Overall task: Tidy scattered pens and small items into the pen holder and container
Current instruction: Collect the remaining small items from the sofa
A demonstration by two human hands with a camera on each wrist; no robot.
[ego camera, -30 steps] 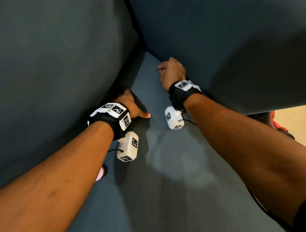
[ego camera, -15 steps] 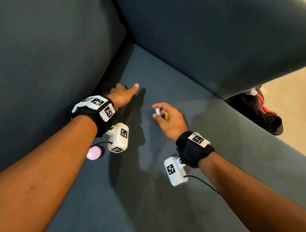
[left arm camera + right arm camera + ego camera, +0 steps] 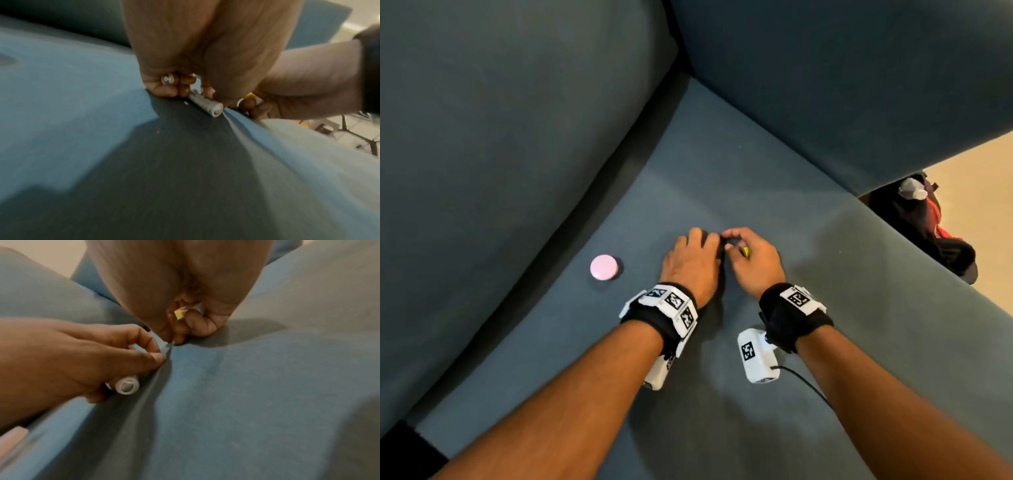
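My left hand (image 3: 697, 250) and right hand (image 3: 743, 245) meet knuckle to knuckle on the blue-grey sofa seat (image 3: 722, 164). The left hand (image 3: 174, 84) curls round two small white cylinders, like batteries; one (image 3: 205, 104) sticks out toward the camera and lies against the fabric, also visible end-on as a white cylinder (image 3: 127, 385) in the right wrist view. My right hand (image 3: 185, 327) is curled round a small yellow item (image 3: 179, 315), which shows as a yellow tip (image 3: 745, 251) in the head view, with a pale piece beside it. A pink round disc (image 3: 604, 267) lies on the seat, left of my left hand.
The sofa backrest (image 3: 500, 137) rises at the left and the armrest cushion (image 3: 842, 85) at the back right; they meet in a corner ahead. A black and red bag (image 3: 928, 233) lies on the pale floor beyond the seat's right edge.
Both hands have drawn back from the sofa corner and come together at mid-seat. The left hand, stretched out half a second ago, is now curled round white cylinders. The pink disc is in full view.
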